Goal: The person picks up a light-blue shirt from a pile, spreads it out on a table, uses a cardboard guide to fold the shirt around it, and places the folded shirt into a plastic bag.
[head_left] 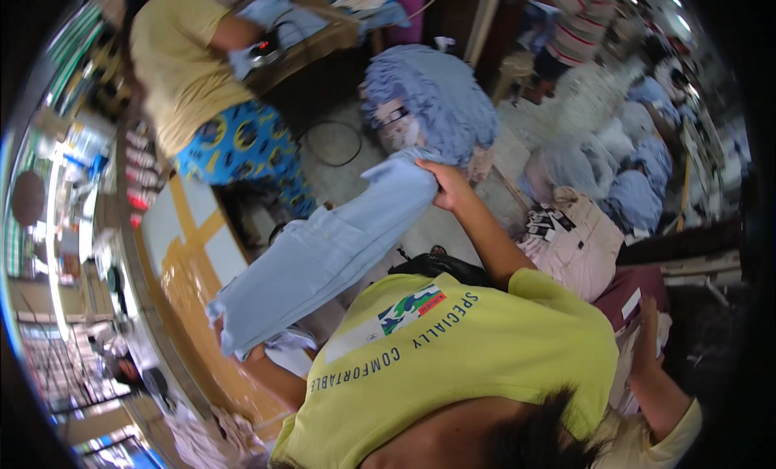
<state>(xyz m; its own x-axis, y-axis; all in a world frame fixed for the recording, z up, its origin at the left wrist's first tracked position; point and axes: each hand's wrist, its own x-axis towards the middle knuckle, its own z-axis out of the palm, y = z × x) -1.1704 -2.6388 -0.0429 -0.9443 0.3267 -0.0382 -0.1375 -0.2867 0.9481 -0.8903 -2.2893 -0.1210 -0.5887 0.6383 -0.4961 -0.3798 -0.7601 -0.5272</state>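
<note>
A long, light-blue folded garment point(323, 247) stretches on a slant between my two hands; its exact kind is hard to tell. My right hand point(440, 184) grips its far right end, fingers closed over the edge. At the near left end, my left hand point(242, 348) is partly hidden by the cloth, its fingers closed around the lower corner. The cloth hangs above the floor and beside a table topped with brown tape point(190, 291). Just beyond my right hand rises a big heap of blue garments point(436, 93).
At the far left, a person in a yellow top point(178, 73) holds an iron point(263, 51) over blue cloth. Pale pink garments point(582, 243) are piled right of my arm, near another person's hand point(647, 336). Bagged blue clothes point(570, 166) lie farther right. A cable point(335, 146) loops across the floor.
</note>
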